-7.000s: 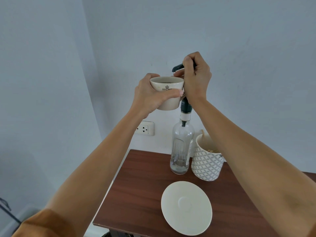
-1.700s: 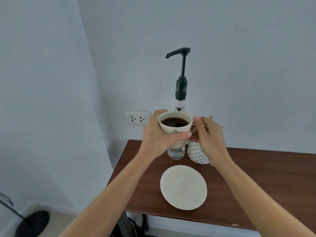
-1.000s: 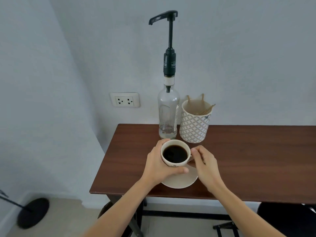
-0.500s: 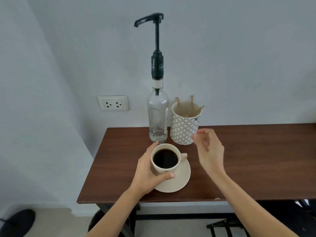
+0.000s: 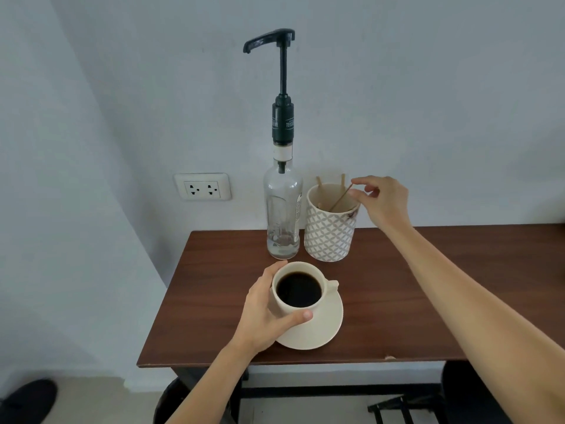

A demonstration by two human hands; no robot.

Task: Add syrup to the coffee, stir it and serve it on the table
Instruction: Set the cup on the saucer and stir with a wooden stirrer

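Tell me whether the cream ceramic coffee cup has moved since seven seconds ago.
Yes. The cream coffee cup came down from beside the black pump head of the glass syrup bottle onto the cream saucer.

Both forearms are bare to the frame edge; the left hand (image 5: 265, 313) and right hand (image 5: 382, 201) wear no gloves, rings or watch.

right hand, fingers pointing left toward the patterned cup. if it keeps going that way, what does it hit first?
The right hand would meet the leaning wooden stir stick first; its fingertips look at, maybe already on, the stick's tip. Beyond are the patterned cup and syrup bottle.
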